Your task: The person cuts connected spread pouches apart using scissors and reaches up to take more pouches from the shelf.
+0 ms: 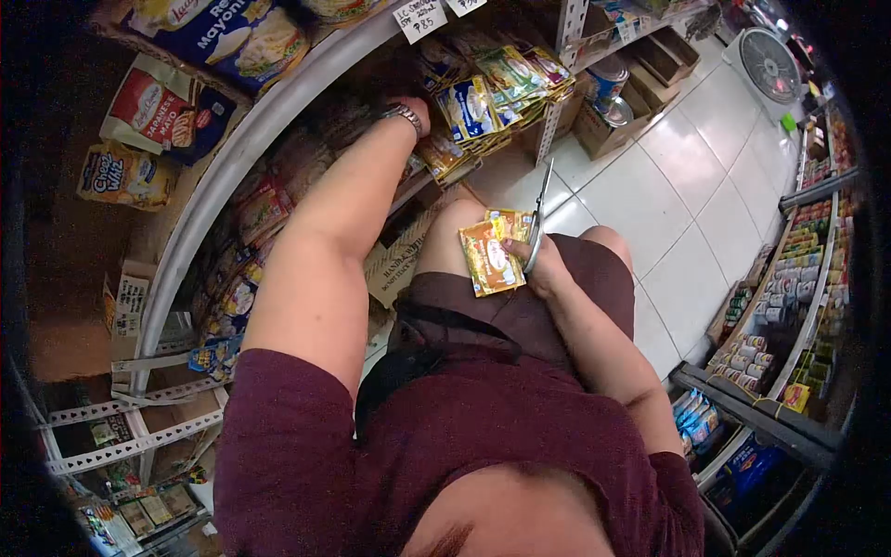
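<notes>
My right hand (pixel 546 263) is closed over my lap, with the thumb pressed on a couple of orange-yellow seasoning sachets (pixel 492 260). The same hand also holds a pair of scissors (pixel 540 206), blades pointing up and away from me. On the left side, my left hand (pixel 413 110), with a metal watch band at its wrist, reaches into the shelf. Its fingers are hidden among the dark goods. Just right of it lie stacked sachets: a blue and yellow one (pixel 467 109), a green one (pixel 513 74), and others beneath.
Above my left arm, the shelf's curved edge (pixel 255 121) carries mayonnaise pouches (pixel 160 111) and a Cheez Whiz pouch (pixel 125 176). A cardboard box (pixel 399 263) is under the shelf. White floor tiles (pixel 687 204) lie to the right, with a fan (pixel 766 63) and shelves of cans (pixel 789 278).
</notes>
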Demonstrator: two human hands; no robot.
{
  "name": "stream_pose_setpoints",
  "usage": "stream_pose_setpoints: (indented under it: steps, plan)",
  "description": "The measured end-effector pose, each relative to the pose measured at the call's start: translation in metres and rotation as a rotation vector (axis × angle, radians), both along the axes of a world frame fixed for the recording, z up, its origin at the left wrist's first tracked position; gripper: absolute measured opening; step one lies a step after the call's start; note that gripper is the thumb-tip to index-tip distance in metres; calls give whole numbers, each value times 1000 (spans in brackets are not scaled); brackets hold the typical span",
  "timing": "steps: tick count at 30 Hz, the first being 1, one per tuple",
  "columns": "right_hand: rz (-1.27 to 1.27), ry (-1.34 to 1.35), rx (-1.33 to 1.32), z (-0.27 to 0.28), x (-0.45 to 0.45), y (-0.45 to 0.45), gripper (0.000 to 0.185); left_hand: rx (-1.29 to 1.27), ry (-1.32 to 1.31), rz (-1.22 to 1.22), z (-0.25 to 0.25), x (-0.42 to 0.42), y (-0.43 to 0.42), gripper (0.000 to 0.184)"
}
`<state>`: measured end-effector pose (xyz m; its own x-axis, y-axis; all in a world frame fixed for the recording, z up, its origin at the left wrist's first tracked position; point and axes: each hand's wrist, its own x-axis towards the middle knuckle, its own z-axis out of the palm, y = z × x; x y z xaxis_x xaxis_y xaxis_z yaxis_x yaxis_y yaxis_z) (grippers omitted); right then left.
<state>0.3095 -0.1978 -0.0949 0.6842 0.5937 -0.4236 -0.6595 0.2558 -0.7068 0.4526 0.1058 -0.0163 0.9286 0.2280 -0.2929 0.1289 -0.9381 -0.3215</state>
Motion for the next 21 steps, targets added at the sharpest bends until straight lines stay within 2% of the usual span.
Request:
stream_pose_setpoints:
  steps: [1, 2, 8, 11, 12, 15, 16, 18, 19, 21]
  plan:
    - [-6, 3, 0, 0, 1, -1, 43, 13, -3, 13, -7, 2, 7, 33]
    - [-1, -18, 4, -1, 0, -1, 45, -92, -96, 58, -18, 4, 18, 31]
    - [9, -3, 25, 6, 1, 3, 48, -75, -143, 22, -14, 17, 32, 26]
    - [4, 35, 1, 9, 0, 5, 49, -87, -231, 15, -34, 45, 66, 26]
    - [-4, 32, 12, 3, 0, 4, 48, -68, -264, -27, -31, 45, 71, 23]
    - [-11, 26, 17, 0, 1, 3, 47, -159, -192, -34, 65, -7, 28, 34]
    - [-14, 27, 11, 0, 0, 2, 46, -158, -192, -25, 57, -9, 45, 34]
    - [5, 31, -9, 1, 2, 2, 45, -469, -498, -41, 39, -14, 83, 35]
    - [16, 35, -31, 2, 2, 2, 44, -467, -497, -32, 47, -30, 76, 35]
    - [19, 61, -1, 4, 1, 3, 44, -201, -823, -202, 67, -75, 59, 38]
